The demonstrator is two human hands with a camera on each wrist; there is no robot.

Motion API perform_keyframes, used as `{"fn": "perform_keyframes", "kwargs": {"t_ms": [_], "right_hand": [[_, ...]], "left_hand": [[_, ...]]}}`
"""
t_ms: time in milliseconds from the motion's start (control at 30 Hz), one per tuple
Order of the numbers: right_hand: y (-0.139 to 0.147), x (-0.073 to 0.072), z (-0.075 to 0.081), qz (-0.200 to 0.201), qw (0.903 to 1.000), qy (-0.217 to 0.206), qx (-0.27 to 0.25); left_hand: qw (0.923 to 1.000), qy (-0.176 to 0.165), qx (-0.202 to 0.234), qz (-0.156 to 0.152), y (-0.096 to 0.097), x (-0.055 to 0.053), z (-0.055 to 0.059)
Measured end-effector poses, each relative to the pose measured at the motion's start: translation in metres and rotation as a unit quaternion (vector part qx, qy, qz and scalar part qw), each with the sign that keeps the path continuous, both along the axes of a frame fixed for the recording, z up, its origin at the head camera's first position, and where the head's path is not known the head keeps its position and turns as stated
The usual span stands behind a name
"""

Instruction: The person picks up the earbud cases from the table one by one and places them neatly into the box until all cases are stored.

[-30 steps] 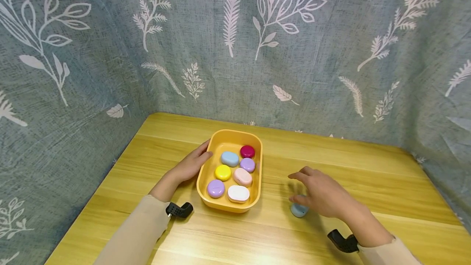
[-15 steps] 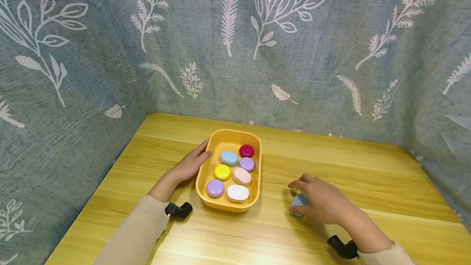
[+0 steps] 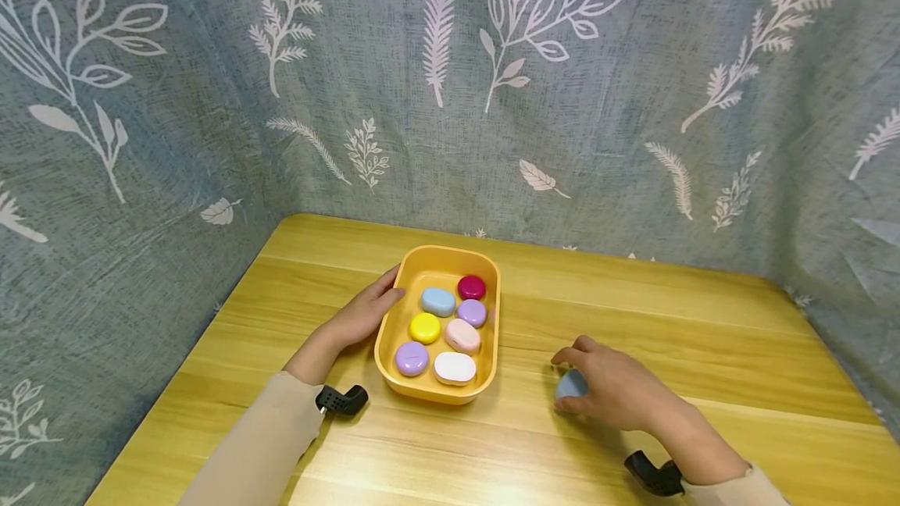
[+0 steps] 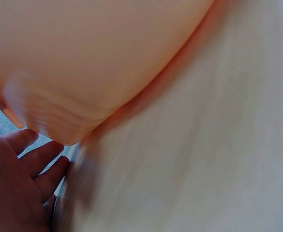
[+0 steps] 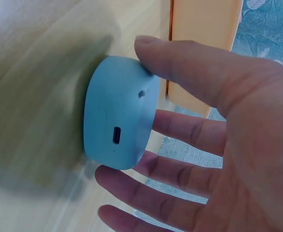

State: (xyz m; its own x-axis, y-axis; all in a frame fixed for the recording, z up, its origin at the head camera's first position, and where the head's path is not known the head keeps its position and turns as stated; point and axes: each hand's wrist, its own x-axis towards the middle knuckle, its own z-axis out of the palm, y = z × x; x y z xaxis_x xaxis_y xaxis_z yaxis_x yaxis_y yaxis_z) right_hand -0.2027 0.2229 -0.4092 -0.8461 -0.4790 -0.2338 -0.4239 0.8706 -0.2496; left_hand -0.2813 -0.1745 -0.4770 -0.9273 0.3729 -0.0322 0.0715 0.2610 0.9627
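Note:
In the head view, my right hand (image 3: 615, 385) is at a blue earbud charging case (image 3: 571, 384) on the wooden table, to the right of an orange tray (image 3: 436, 397). The right wrist view shows the case (image 5: 114, 113) standing on its edge, with its charging port visible. My thumb is against one end and fingers are bent around the other. My left hand (image 3: 362, 316) rests along the tray's left side, thumb by the rim. In the left wrist view, the spread fingers (image 4: 42, 157) touch the tray's outer wall (image 4: 83, 63).
Inside the tray lie several rounded cases, among them a yellow case (image 3: 425, 328), a white case (image 3: 455, 368), a pink case (image 3: 462, 336) and a dark red case (image 3: 471, 287). A patterned curtain (image 3: 422, 178) hangs behind and beside the table (image 3: 675, 303).
My right hand has come down, and its thumb and fingers have closed in on the blue earbud case, which has turned slightly. The left hand and tray have stayed put.

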Motion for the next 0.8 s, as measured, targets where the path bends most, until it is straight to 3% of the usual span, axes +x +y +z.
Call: {"fn": "perform_keyframes", "kwargs": {"t_ms": [333,800], "right_hand": [[-0.0011,-0.0011,-0.0002,-0.002,0.9999,-0.013,-0.006],[-0.0046,-0.0045,0.0073,0.009,0.9997,0.020,-0.010]], "left_hand": [[1.0000,-0.002,-0.007,0.005,-0.0003,0.0005,0.0002],[1.0000,-0.004,-0.004,0.006,0.0002,0.0005,0.0013]]}}
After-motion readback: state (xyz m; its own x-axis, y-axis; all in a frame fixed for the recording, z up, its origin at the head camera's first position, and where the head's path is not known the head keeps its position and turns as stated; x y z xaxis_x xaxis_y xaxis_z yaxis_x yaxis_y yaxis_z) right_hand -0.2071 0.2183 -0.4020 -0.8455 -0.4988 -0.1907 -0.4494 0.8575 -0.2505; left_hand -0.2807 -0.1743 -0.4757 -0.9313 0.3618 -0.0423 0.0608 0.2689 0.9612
